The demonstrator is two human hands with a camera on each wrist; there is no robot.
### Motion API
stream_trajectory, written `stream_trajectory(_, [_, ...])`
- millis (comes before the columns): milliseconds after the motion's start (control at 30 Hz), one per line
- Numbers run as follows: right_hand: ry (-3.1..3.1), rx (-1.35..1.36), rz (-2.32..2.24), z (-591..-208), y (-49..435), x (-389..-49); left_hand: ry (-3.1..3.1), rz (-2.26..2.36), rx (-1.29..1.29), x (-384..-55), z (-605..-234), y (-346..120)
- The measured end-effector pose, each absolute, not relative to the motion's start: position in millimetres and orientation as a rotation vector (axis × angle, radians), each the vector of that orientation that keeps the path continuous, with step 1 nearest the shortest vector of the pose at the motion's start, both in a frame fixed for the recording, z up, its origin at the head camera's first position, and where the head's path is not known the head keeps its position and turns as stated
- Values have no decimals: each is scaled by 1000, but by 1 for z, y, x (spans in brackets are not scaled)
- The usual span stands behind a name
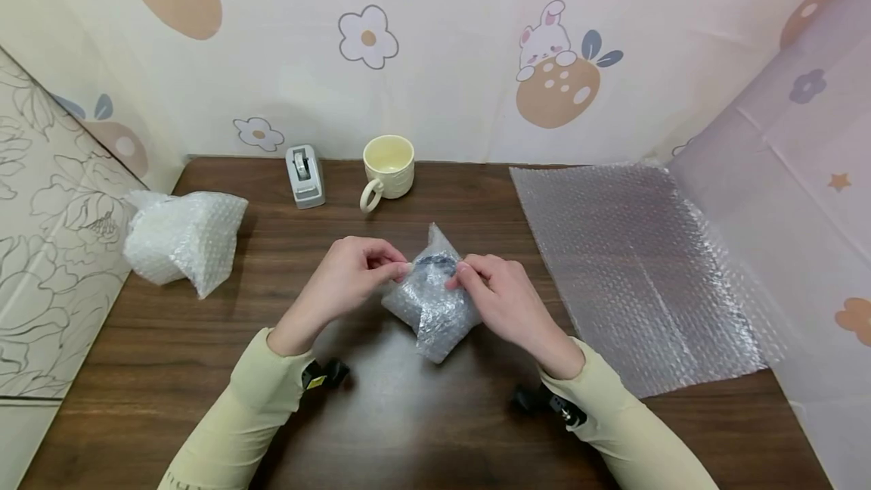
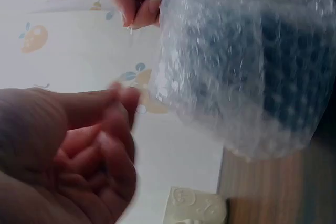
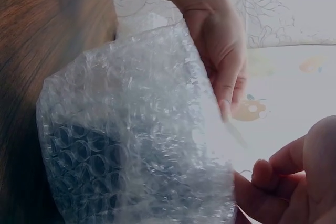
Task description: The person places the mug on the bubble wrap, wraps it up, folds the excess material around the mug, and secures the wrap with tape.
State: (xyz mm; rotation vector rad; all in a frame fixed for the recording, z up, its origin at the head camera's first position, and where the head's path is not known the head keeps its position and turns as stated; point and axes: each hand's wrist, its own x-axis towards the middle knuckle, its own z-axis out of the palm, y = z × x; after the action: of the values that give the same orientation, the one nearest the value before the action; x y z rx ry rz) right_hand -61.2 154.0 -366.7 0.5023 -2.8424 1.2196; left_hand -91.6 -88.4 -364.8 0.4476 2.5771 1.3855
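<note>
A dark bluish item wrapped in a bubble wrap bundle (image 1: 435,308) lies at the middle of the table, its corners sticking out. My left hand (image 1: 357,272) is at the bundle's upper left, thumb and index finger pinched together. From its fingertips a thin strip of clear tape (image 3: 239,134) runs toward my right hand (image 1: 500,293). That hand is at the bundle's upper right; its thumb and finger pinch the strip's other end, with a small clear bit showing below them in the left wrist view. The bubble wrap hides the item's shape.
Behind the bundle stand a pale yellow mug (image 1: 389,165) and a grey tape dispenser (image 1: 305,176). Another bubble-wrapped bundle (image 1: 184,237) sits at the left edge. A flat bubble wrap sheet (image 1: 633,271) covers the table's right side. Patterned curtains (image 1: 449,97) enclose the back and sides.
</note>
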Motion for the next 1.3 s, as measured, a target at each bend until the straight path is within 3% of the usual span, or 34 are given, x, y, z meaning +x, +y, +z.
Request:
stream_trajectory(167, [-2849, 523, 1139, -370, 149, -65, 2607, 1176, 499, -99, -361, -90])
stream_trajectory(600, [-2782, 572, 1013, -374, 142, -64, 2300, 1146, 545, -119, -367, -98])
stream_trajectory(967, [-2711, 586, 977, -380, 145, -64, 1972, 1327, 426, -149, -396, -95])
stream_trajectory(1100, [-2700, 588, 995, -382, 146, -64, 2163, 1416, 742, -138, -399, -94])
stream_trajectory(1300, [-2679, 635, 1019, -384, 145, -64, 2692, 1089, 1644, -94, -391, -87])
